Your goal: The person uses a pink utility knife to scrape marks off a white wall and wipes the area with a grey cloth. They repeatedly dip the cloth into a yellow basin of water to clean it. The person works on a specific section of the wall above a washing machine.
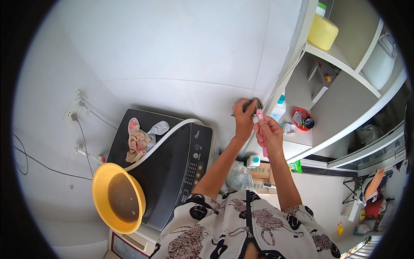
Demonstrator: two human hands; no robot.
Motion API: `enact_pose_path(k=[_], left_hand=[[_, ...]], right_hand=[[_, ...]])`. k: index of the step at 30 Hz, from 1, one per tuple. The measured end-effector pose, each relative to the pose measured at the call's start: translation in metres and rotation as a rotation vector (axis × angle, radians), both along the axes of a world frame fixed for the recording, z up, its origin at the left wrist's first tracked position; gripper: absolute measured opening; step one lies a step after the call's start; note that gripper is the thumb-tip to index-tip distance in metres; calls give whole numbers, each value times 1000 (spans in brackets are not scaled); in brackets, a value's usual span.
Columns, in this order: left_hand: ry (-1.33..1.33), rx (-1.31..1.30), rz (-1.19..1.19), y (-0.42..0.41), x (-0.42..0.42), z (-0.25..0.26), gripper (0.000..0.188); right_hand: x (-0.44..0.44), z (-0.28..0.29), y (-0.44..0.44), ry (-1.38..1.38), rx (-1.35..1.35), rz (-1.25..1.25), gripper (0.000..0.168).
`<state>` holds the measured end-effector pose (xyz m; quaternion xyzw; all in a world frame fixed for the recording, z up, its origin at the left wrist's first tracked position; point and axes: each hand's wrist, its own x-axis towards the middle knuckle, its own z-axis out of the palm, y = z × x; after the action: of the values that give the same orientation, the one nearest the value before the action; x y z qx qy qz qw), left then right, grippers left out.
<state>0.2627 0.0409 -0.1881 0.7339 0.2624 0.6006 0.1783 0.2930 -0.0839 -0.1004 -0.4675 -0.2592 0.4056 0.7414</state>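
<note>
Near the white wall, my left hand (245, 118) grips a dark grey-green, crumpled item (257, 103), whose kind I cannot tell. Beside it, my right hand (271, 132) holds a slim pink handled tool (263, 139), with its upper end close to the dark item. Fingers partly cover that item, so whether the tool touches it is unclear. The tool looks like a utility knife, but its tip is too small to make out.
A black-topped washing machine (165, 168) stands at left, with crumpled fabric (138, 142) and a white hose (155, 145) on it. A yellow basin (100, 197) holds murky water. Shelves at right carry a red tray (297, 122) and a teal-capped bottle (278, 108). Cardboard boxes (260, 170) lie below.
</note>
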Motion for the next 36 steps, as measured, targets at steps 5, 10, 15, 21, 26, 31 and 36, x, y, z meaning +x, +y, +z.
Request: enact_pose_path(k=[5,10,15,21,26,31,36], left_hand=[[-226,-215,113,36,-57,42,54],[-399,-421,256,73,-100,59,35],[-578,-711,-48,31,-107,16,29],[-746,-994,-285,7,-87,12,29],[-804,-1143,-407,0,-67,16,28],[-778,-1227,-473,6,-49,16,24],[-663,-1348,-794,13,-50,23,22]], right_hand=[[-6,1,10,-51,-23,-5,21],[-3,-18,63,-181,-125,-1,23],[3,-25,87,-272,-89,-4,23],[6,-29,85,-203,-97,25,23],[10,-29,85,-211,-54,30,22],[10,-34,87,-191,-48,27,22],[6,-41,88,-181,-78,2,22]])
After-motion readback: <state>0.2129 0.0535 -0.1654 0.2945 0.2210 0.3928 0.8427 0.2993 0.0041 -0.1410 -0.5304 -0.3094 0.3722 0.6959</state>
